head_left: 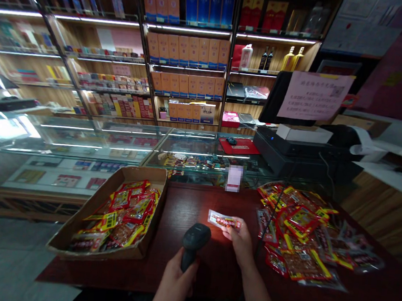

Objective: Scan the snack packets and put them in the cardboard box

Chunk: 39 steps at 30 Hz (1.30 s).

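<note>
My left hand (178, 275) is wrapped round the handle of a dark barcode scanner (196, 238), its head tilted toward the table's middle. My right hand (240, 241) pinches a small snack packet (219, 219) with a clear edge and red and white print, held in front of the scanner and a little to its right. To the left, a cardboard box (164, 185) contains several red and yellow snack packets (139, 211). A loose pile of similar packets (304, 223) lies on the table right of my right hand.
The dark red wooden table (181, 201) meets a glass display counter (133, 138). A monitor with a paper notice (310, 95) stands on a black cash drawer (276, 153) at right. A mouse (231, 141) rests on a red mat (247, 148). Stocked shelves (186, 65) line the back.
</note>
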Motion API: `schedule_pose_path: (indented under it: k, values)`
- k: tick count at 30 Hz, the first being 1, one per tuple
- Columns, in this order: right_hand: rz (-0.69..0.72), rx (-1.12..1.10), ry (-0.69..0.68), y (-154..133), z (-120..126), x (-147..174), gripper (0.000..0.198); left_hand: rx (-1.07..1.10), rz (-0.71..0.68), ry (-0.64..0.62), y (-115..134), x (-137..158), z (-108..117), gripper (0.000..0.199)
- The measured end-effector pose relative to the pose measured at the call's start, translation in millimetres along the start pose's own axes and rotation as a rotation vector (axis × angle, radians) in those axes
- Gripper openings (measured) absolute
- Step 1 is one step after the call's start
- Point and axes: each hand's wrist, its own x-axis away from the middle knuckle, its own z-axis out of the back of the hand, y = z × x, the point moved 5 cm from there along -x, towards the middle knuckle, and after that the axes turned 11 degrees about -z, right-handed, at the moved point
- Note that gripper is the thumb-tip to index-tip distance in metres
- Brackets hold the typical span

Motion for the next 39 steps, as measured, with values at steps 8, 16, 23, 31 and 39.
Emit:
schedule_pose_path:
  k: [8, 16, 23, 31, 39]
  values:
    - [0.009, -0.026, 0.009, 2.9, 1.1, -1.9, 0.050, -0.010, 0.025, 0.025, 12.8, -9.2, -2.3, 0.027]
    - [0.013, -0.026, -0.018, -1.0, -2.4, -0.5, 0.056, -0.003, 0.046, -0.002, 10.1, -9.4, -4.1, 0.031]
    - [-0.091, -0.003, -0.013, -23.8, -16.6, 8.3, 0.058, 0.063, 0.174, 0.099, -10.0, -1.6, 8.9, 0.038]
    - [-0.073, 0.013, -0.605, -36.7, -218.2, 48.7, 0.056, 0.105, 0.201, 0.148, -24.8, -5.0, 16.5, 0.042]
    - [0.407, 0.571, -0.308, -67.3, -203.3, 14.7, 0.032, 0.130, 0.210, 0.145, -30.4, -4.9, 19.5, 0.050]
